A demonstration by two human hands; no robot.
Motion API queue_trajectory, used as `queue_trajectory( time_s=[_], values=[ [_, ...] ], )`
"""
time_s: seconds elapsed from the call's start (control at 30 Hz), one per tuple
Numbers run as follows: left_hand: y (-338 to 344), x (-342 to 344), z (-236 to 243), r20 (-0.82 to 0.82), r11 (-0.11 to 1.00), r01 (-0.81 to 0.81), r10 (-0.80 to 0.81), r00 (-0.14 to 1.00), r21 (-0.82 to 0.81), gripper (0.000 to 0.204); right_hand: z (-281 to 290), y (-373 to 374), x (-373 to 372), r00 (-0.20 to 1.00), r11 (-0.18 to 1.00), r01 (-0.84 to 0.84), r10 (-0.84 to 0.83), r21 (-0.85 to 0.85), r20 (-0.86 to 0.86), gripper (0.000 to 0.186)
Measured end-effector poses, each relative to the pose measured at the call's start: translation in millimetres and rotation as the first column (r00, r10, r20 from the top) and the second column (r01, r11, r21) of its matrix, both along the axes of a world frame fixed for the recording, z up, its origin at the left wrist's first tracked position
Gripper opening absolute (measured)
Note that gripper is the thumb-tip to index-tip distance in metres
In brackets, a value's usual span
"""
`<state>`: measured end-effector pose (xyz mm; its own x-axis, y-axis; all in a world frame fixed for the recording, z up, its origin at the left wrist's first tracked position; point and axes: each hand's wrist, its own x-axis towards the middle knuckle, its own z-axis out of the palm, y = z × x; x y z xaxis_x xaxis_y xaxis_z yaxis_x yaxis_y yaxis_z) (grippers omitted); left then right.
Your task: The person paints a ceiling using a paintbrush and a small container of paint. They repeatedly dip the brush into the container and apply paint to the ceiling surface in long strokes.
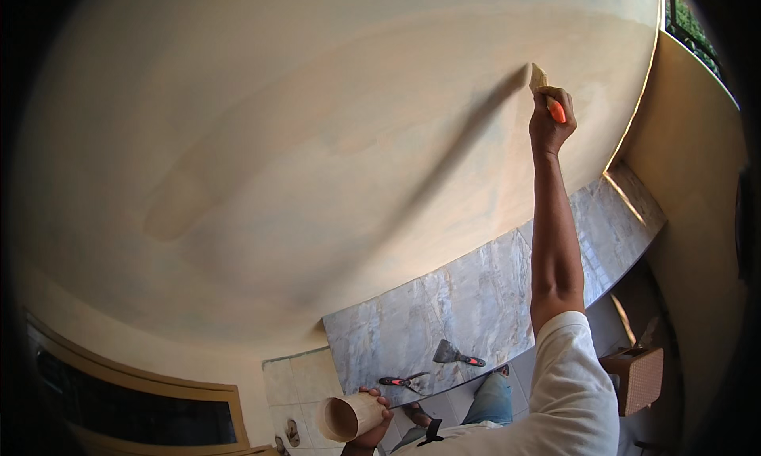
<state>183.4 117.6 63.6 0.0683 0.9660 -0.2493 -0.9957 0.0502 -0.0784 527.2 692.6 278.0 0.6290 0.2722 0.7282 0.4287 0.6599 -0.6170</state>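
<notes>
My right hand [550, 122] is raised high at the pale cream wall [317, 123], closed on a paintbrush with an orange handle [558, 112]; its light bristles are at the wall surface. A wide damp-looking band and the arm's shadow show on the wall. At the bottom, my left hand [371, 426] is closed around a cream cylindrical container [349, 407]. Beyond it, on a grey marbled ledge [432, 297], lie pliers with red-and-black handles [396, 381] and a wide scraper [458, 355].
A brown woven box-like object [634, 381] stands below the ledge at right. A side wall [690, 163] runs down the right, with a barred opening and greenery above. A dark window [135, 396] in a yellow-tan frame is at lower left. My legs [491, 404] show over the tiled floor.
</notes>
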Motion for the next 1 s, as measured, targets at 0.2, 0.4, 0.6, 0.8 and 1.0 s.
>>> queue_trajectory(
  time_s=[0.2,0.4,0.6,0.8,1.0],
  values=[
    [22.0,25.9,2.6,0.023,0.998,0.040,-0.039,0.999,-0.055,0.048,-19.6,-36.2,-100.2,0.918,0.993,-0.063,0.017,0.102,0.397,0.019],
    [54.6,47.5,3.6,-0.033,0.997,0.072,-0.072,0.997,0.005,0.048,-10.1,-63.6,-81.6,0.607,0.620,-0.784,0.775,-0.026,0.176,0.013],
    [71.4,66.8,-3.6,0.020,0.996,0.091,-0.091,0.996,-0.024,0.044,-24.3,22.4,22.5,0.815,0.816,-0.578,0.579,0.022,-0.035,0.008],
    [64.1,80.5,5.2,0.048,0.995,0.099,-0.098,0.994,-0.031,0.044,-27.0,28.0,46.9,0.944,0.943,-0.330,0.329,0.045,0.028,0.008],
    [42.8,68.6,8.6,0.031,0.995,0.096,-0.096,0.995,-0.003,0.046,-16.1,14.5,7.6,0.920,0.976,0.205,-0.216,0.068,0.326,0.016]
  ],
)
